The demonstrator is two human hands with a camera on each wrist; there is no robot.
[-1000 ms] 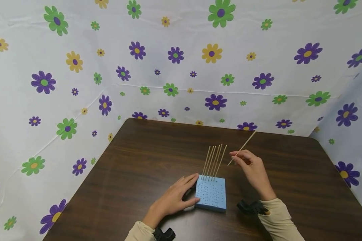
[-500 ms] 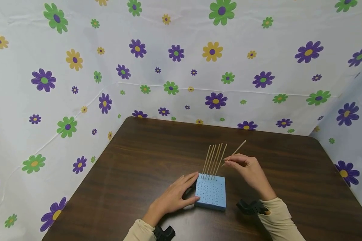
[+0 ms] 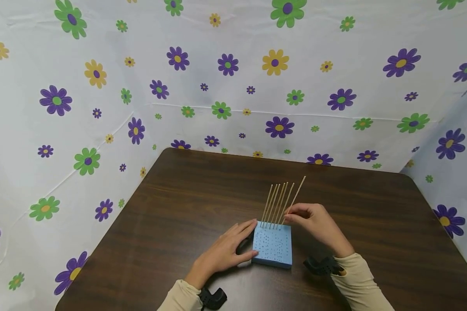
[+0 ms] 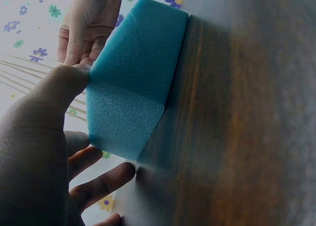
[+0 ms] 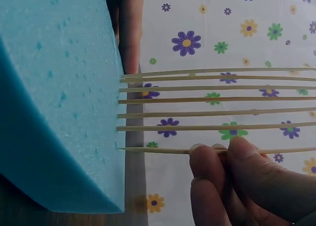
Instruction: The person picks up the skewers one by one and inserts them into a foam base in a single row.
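A light-blue foam block (image 3: 272, 248), its top dotted with small holes, lies on the table. Several thin wooden skewers (image 3: 270, 202) stand in a row along its far edge, leaning slightly right. My left hand (image 3: 225, 255) rests against the block's left side, thumb at the near-left corner and fairly straight fingers reaching the far-left corner. Between thumb and fingers, my right hand (image 3: 317, 220) pinches another skewer (image 3: 298, 191) at the right end of the row. In the right wrist view that skewer's pointed tip (image 5: 124, 148) meets the block's top; whether it has entered is unclear.
The dark wood-grain table (image 3: 171, 207) spreads around the block. Behind and at both sides hangs a white cloth (image 3: 202, 39) printed with flowers. A black wrist camera (image 3: 322, 266) sits on the right wrist, another wrist camera (image 3: 213, 298) on the left.
My right hand has come left and down towards the block, bringing its skewer to the far edge and turning it steeper. The left hand stays against the block. The head view has tilted slightly.
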